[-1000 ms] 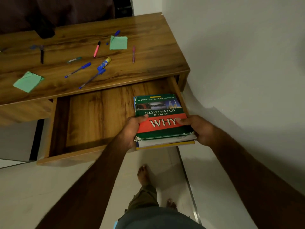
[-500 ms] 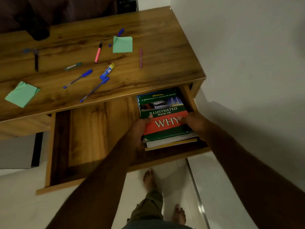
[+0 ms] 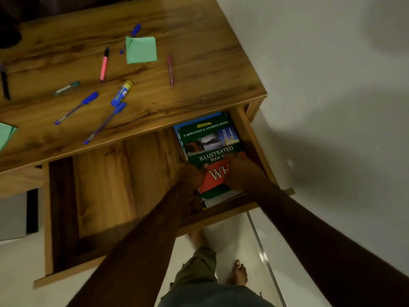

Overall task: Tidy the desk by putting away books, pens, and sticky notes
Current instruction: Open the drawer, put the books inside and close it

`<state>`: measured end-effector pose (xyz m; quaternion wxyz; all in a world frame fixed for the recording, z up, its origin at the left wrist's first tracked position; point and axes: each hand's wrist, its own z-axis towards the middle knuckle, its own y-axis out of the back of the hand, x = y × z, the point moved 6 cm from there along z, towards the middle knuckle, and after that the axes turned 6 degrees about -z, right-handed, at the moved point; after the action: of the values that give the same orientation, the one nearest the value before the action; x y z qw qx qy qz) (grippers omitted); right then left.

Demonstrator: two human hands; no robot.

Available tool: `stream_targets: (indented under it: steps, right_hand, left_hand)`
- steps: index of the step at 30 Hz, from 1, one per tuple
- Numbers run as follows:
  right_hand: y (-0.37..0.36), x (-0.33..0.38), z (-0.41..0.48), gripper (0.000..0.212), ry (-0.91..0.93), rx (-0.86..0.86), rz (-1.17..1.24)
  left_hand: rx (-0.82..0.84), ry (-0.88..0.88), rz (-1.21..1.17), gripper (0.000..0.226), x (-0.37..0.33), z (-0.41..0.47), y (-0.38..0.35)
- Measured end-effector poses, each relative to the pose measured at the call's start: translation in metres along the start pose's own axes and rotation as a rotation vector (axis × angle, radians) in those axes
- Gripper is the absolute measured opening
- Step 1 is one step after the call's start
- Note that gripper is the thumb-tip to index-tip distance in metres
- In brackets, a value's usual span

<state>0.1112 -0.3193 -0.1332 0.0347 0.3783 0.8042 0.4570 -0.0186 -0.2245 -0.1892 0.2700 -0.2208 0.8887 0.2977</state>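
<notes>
A stack of books topped by a green and red "Illustrated Book of Why" lies in the right end of the open wooden drawer. My left hand grips the stack's left edge; my right hand rests on the cover and right edge. On the desk top lie several pens: blue pens, a pink highlighter, a magenta pen, and a blue glue stick. A green sticky-note pad sits at the back and another at the left edge.
A white wall runs close along the desk's right side. The drawer's left and middle floor is bare wood. My bare feet stand on the pale floor below the drawer front. A dark object sits at the desk's far left.
Both hands have pushed the book stack deeper into the drawer's right end, and it now lies flat inside. My right hand has slid onto the cover. The view has moved closer.
</notes>
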Motion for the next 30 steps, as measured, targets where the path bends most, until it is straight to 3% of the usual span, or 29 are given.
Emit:
stream_targets:
  steps: [2, 4, 8, 14, 19, 24, 28, 30]
  right_hand:
    - [-0.008, 0.009, -0.006, 0.071, 0.049, 0.075, -0.091]
    - [-0.017, 0.011, -0.007, 0.072, 0.076, 0.12, -0.19]
    - [-0.02, 0.008, -0.012, 0.067, 0.12, 0.084, -0.205]
    - [-0.015, 0.001, -0.045, 0.065, 0.217, -0.063, -0.188]
    - [-0.015, -0.003, -0.079, 0.064, 0.264, -0.167, -0.122]
    - [-0.032, 0.008, -0.115, 0.055, 0.378, -0.216, -0.197]
    - [-0.051, 0.02, -0.134, 0.047, 0.489, -0.267, -0.25]
    - [-0.06, 0.025, -0.144, 0.046, 0.513, -0.314, -0.289]
  left_hand:
    - [-0.152, -0.031, 0.298, 0.076, -0.004, -0.001, 0.01]
    - [-0.279, -0.096, 0.432, 0.073, -0.014, -0.01, 0.016]
    - [-0.231, -0.366, 0.714, 0.067, -0.019, -0.031, 0.0]
    - [-0.195, -0.481, 0.671, 0.054, -0.013, -0.07, -0.002]
    - [-0.275, -0.471, 0.548, 0.047, -0.005, -0.113, 0.013]
    - [-0.384, -0.526, 0.62, 0.048, 0.022, -0.162, 0.025]
    - [-0.447, -0.45, 0.723, 0.049, 0.053, -0.197, 0.038]
    - [-0.49, -0.408, 0.758, 0.038, 0.07, -0.21, 0.048]
